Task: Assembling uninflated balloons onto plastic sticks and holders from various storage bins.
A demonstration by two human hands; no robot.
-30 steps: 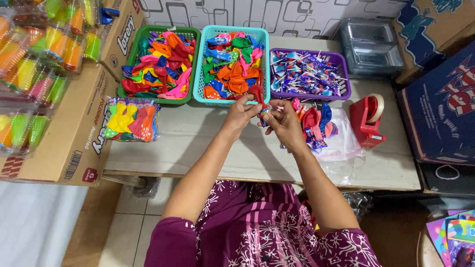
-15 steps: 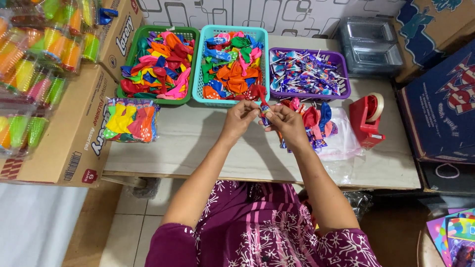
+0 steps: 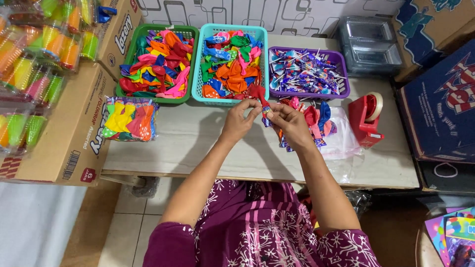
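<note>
A: Hands status? 
B: Left hand (image 3: pixel 241 117) and right hand (image 3: pixel 289 123) pinch red balloon (image 3: pixel 259 94) plus wrapped candy (image 3: pixel 267 115) above counter (image 3: pixel 198 143), near teal basket (image 3: pixel 198 74).
A: Risk?
B: Loose pinch; candy could slip out.

Left of the turquoise basket (image 3: pixel 199 64) stands a green basket (image 3: pixel 129 64), right of it a purple basket (image 3: pixel 343 74); the first two hold mixed red, orange, pink and blue balloons. Further right, a red tape dispenser (image 3: pixel 363 121). Below, a purple dress (image 3: pixel 257 227) with white flower print.
</note>
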